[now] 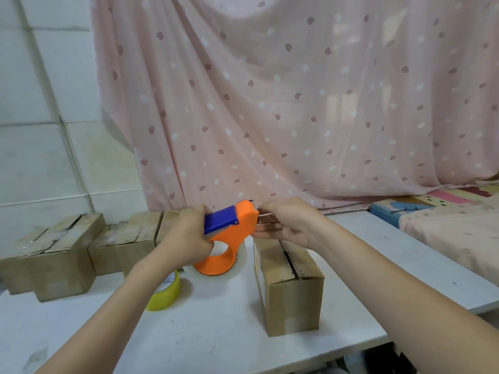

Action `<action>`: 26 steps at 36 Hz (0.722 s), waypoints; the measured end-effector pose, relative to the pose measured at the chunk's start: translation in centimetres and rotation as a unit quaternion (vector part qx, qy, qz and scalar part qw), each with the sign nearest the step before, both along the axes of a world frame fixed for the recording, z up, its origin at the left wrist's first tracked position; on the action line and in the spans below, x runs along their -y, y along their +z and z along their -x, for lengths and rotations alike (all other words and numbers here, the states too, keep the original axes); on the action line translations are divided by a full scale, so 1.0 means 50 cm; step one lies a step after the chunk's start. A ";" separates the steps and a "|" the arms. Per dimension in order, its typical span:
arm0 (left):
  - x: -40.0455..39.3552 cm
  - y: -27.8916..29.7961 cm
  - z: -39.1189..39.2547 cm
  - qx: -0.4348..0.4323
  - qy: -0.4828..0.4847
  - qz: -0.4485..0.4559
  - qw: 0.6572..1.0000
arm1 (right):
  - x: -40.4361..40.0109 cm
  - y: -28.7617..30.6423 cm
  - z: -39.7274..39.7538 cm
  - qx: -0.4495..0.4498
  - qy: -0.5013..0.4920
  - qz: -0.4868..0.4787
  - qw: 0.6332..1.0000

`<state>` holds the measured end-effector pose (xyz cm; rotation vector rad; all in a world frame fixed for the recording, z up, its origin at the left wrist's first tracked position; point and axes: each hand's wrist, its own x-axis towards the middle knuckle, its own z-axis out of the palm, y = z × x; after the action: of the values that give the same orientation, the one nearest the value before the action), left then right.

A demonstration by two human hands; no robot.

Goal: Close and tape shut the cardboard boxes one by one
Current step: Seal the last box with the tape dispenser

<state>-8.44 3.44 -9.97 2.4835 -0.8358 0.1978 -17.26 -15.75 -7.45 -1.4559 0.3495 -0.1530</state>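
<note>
Left hand [186,236] wraps the orange-and-blue plastic tape dispenser [229,233] while right hand [286,222] pinches the clear tape end at its mouth, just above the far end of the brown cardboard box [289,282] on the white table [216,333] — pull it out taut and square over the seam, I'd say.

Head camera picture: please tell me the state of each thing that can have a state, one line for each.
Tape dispenser: held up, clear roll loaded.
Left hand: grips the dispenser.
Right hand: pinches the tape end at the dispenser's mouth.
Front box: flaps closed, seam not taped.
Boxes at left: flaps closed, whether taped unclear.
Yellow tape roll: lies on the table, unused.
</note>
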 end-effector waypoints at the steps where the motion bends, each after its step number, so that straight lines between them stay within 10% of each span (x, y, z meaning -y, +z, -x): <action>1: 0.002 -0.002 0.003 0.010 -0.003 -0.006 1.000 | 0.003 0.000 0.002 -0.001 0.008 -0.010 1.000; 13: 0.024 -0.010 0.008 0.059 -0.014 -0.016 0.998 | 0.036 -0.009 0.011 -0.024 -0.004 -0.074 0.997; 26: 0.039 -0.017 0.001 0.087 0.008 -0.055 0.995 | 0.021 -0.022 -0.029 -0.084 -0.078 0.076 0.991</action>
<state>-8.49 1.51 -10.84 2.6054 -0.9200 0.3868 -15.80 -16.80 -8.54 -1.5966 0.5995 -0.1870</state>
